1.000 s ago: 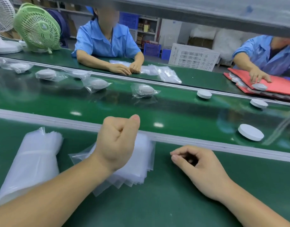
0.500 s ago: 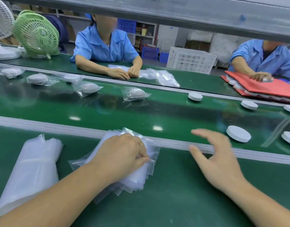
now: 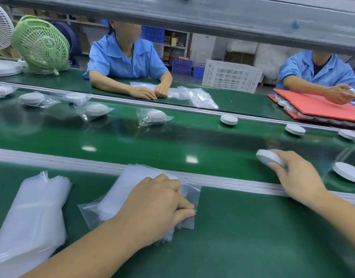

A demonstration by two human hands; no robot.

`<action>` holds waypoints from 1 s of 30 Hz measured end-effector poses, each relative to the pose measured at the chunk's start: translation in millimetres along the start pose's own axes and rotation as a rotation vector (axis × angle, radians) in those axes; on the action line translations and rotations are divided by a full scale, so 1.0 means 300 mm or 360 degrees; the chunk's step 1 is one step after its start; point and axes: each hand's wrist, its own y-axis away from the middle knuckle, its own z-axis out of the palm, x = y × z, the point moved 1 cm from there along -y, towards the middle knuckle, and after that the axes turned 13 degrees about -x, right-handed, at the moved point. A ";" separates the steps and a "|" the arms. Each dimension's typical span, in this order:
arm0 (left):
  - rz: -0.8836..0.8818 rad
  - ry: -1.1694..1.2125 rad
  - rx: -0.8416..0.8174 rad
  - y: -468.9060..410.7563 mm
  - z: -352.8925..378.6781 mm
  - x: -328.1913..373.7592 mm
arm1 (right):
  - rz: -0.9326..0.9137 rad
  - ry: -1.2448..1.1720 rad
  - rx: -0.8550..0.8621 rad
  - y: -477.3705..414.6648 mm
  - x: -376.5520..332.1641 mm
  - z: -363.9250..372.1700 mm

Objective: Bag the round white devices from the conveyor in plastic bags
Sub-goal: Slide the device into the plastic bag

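Vs. 1 s ago: white device (image 3: 268, 157) is now gripped by R hand (image 3: 299, 173); top bag (image 3: 190, 191) beneath L hand (image 3: 156, 203) is pinched. Bagging judged ready.

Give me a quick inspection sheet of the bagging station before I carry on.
Surface: green bench; glossy green conveyor belt beyond a metal rail.
Job's things: bag stack on the bench; bag bundle to its left; held device; four loose devices on the belt; bagged devices further left.
Clutter: loose bags on the far bench.
Hands: left hand pinches the bag stack's right edge; right hand grips the held device over the belt.
Cables: nothing seen.
Surroundings: two workers in blue opposite; green fan; white crate; red boards.
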 end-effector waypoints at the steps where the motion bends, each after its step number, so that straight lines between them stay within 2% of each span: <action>1: -0.0001 -0.0004 0.0033 0.000 0.003 -0.001 | -0.0177 -0.0072 0.0031 0.034 -0.056 0.011; 4: -0.0073 0.0134 0.0133 0.001 0.014 -0.013 | -0.0700 0.0206 0.0233 0.164 -0.215 0.060; 7: -0.0164 0.0585 0.0267 -0.004 0.006 -0.019 | -0.1067 0.0393 0.0329 0.259 -0.315 0.101; 9: -0.0184 0.0861 0.0329 -0.009 0.004 -0.013 | -0.1213 0.0387 0.0352 0.285 -0.348 0.107; 11: -0.0132 0.1019 0.0315 -0.012 0.003 0.000 | -0.1260 0.0193 0.0340 0.298 -0.379 0.102; 14: 0.0141 0.1441 0.0094 0.000 -0.008 0.028 | -0.1118 -0.0366 0.0323 0.314 -0.424 0.099; 16: 0.0238 0.1415 0.0054 0.009 -0.011 0.042 | -0.0859 -0.0831 0.0286 0.320 -0.460 0.095; 19: 0.0327 0.1072 0.0671 0.009 -0.011 0.069 | -0.0685 -0.1317 0.0098 0.304 -0.499 0.091; 21: 0.0331 0.1172 0.0956 0.007 -0.011 0.083 | -0.0700 -0.1516 -0.0200 0.283 -0.528 0.081; 23: 0.0259 0.1448 0.1039 -0.002 -0.011 0.076 | -0.0763 -0.1554 -0.0386 0.255 -0.556 0.073; 25: 0.0235 0.1534 0.1036 -0.007 -0.018 0.058 | -0.0735 -0.1362 -0.0170 0.211 -0.577 0.067; 28: 0.0109 0.0945 0.0975 -0.002 -0.023 0.027 | -0.0616 -0.1082 0.0205 0.083 -0.563 0.063; 30: 0.0070 0.0534 0.0801 -0.003 -0.014 0.010 | -0.0452 -0.1076 0.0245 -0.049 -0.534 0.062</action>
